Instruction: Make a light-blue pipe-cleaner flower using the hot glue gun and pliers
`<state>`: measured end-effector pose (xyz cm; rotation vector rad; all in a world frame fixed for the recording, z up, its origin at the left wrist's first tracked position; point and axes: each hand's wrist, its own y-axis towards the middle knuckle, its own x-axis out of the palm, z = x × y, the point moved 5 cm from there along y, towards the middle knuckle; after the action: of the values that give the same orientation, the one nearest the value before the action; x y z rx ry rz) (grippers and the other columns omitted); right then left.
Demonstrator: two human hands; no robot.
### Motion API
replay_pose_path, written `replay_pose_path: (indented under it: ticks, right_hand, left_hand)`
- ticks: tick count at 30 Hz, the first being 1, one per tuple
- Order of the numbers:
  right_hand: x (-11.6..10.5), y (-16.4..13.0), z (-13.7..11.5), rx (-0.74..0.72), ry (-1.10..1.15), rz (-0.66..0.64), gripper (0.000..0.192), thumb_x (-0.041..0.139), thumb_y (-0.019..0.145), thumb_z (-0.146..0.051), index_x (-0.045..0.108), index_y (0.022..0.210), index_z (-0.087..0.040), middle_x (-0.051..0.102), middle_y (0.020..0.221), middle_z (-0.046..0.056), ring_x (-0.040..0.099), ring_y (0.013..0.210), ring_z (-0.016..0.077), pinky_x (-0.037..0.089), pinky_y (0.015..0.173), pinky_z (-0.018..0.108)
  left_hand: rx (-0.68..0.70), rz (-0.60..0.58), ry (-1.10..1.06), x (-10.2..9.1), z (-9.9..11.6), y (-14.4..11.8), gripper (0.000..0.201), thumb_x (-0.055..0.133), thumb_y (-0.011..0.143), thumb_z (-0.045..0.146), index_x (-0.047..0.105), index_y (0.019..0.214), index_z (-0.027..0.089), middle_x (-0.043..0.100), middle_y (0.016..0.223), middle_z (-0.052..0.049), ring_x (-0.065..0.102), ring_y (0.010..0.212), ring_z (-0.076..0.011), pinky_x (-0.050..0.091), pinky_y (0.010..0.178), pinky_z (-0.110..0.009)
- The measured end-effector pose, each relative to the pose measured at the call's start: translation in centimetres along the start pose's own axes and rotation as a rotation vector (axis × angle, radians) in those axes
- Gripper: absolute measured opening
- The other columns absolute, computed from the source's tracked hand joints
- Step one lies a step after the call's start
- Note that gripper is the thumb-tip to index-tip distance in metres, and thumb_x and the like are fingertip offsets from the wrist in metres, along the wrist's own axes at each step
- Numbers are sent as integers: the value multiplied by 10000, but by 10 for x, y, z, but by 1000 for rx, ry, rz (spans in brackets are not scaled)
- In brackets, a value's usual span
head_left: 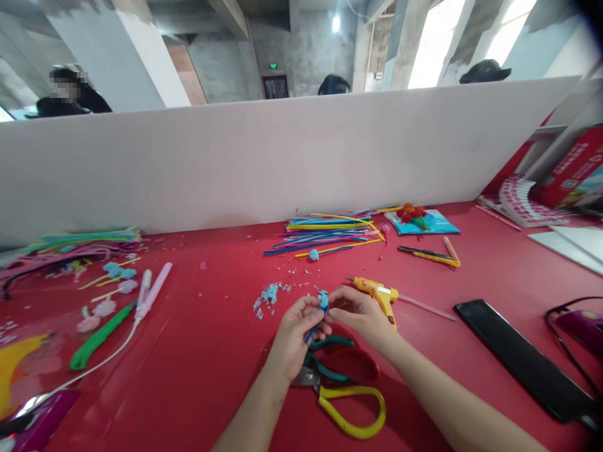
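Both hands meet near the middle of the red table around a small blue pipe-cleaner flower with a darker blue stem pointing down. My left hand is closed on the flower and its stem. From the other side, the fingertips of my right hand pinch the flower's edge. Under the hands lie teal-handled pliers and scissors with a yellow loop and a red loop, partly hidden. Light blue fluffy clippings are scattered to the left. A yellow glue gun lies just beyond my right hand.
Coloured pipe cleaners lie along the white partition, with another bundle at left. Tweezers and a black phone-like slab are at right. A green-handled cutter and a white cable lie at left. People sit beyond the partition.
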<state>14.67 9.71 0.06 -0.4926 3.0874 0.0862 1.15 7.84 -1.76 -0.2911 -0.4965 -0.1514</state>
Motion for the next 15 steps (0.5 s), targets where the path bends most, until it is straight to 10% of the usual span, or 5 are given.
replay_pose_path:
  ticks: [7,15]
  right_hand:
    - [-6,4,3,48,-288,56,270,509,808,-423,611,869,-180,683,814,43,642,747,173,500,694,293]
    - [-85,1,-8,388,-1042,213,326,562,831,-420,670,712,-136,690,835,181,646,894,324,450,721,381]
  left_hand:
    - [11,-33,4,2,2,-1,161,693,763,185,591,880,142,709,739,-55,580,522,-81,392,488,-173]
    - [95,46,-36,-7,4,5,194,709,713,178,611,879,153,655,715,8,585,598,-75,443,600,-190]
